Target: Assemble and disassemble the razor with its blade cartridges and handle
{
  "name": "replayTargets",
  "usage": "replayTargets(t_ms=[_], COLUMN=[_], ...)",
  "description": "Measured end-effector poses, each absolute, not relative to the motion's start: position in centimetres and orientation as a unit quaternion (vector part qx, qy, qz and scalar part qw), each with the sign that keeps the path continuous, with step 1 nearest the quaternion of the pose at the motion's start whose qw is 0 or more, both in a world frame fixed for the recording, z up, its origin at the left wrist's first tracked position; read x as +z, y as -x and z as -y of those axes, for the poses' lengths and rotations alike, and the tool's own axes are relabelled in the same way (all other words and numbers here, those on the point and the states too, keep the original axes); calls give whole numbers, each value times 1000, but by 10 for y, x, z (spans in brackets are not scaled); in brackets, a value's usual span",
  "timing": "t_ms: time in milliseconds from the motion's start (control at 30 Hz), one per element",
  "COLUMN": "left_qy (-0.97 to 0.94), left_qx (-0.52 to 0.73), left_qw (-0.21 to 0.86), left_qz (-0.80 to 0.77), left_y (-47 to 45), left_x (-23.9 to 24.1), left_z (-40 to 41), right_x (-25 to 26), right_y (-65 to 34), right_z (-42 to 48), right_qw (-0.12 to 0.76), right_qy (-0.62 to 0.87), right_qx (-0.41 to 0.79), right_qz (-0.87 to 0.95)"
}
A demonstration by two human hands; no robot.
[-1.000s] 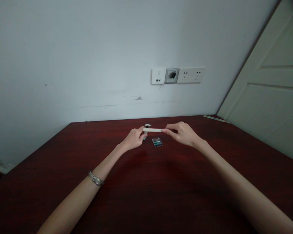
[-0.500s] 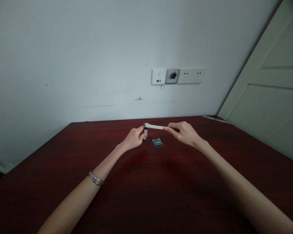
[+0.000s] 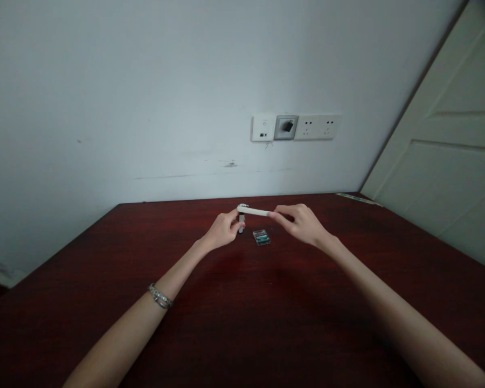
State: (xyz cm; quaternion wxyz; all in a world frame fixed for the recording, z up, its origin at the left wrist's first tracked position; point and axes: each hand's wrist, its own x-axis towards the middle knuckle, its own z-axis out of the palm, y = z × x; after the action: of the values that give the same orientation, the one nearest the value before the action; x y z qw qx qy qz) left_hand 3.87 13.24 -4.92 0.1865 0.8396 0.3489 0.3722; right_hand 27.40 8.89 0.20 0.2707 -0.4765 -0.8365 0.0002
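My right hand [image 3: 301,223] pinches the right end of a slim white strip [image 3: 254,211], held nearly level above the table. The strip's left end meets a small silvery rounded piece [image 3: 243,205] at my left fingertips. My left hand [image 3: 223,230] is closed around this end, with a short grey piece [image 3: 241,223] hanging down beside the thumb. Whether these parts are joined is too small to tell. A small clear flat case [image 3: 261,237] with teal contents lies on the table, between and slightly below my hands.
The dark red wooden table [image 3: 242,323] runs back to a white wall [image 3: 165,108]. Wall sockets [image 3: 313,127] and a grey plate with a black plug [image 3: 286,127] are above it. A pale panelled door [image 3: 448,151] stands right, near a thin printed strip [image 3: 358,199].
My right hand has shifted slightly left, and the white strip's left end now sits closer over my left fingertips. The left hand and the clear case are nearly unchanged.
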Motion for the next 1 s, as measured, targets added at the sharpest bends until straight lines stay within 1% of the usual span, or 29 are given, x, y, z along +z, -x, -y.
replayTargets(t_ms=[200,400,533,700,833,1000], left_qy=[-835,-831,-832,-830,-826,-828], left_qx=[380,385,381,381,386,385], left_qw=[207,208,214,227,239,231], left_qz=[-341,-342,-341,-338,-335,-335], left_y=[-39,-38,-38,-37,-37,-37], left_x=[-52,-51,-51,-52,-53,-54], left_z=[-132,-132,-132,-132,-133,-135], right_x=[2,2,3,2,0,-2], right_y=[-276,-275,-277,-279,-279,-277], right_z=[-90,-90,-90,-91,-93,-93], right_qw=[296,292,310,291,305,298], right_qy=[495,485,500,488,503,485], right_qx=[-6,4,5,11,11,18], right_qz=[817,824,808,822,808,822])
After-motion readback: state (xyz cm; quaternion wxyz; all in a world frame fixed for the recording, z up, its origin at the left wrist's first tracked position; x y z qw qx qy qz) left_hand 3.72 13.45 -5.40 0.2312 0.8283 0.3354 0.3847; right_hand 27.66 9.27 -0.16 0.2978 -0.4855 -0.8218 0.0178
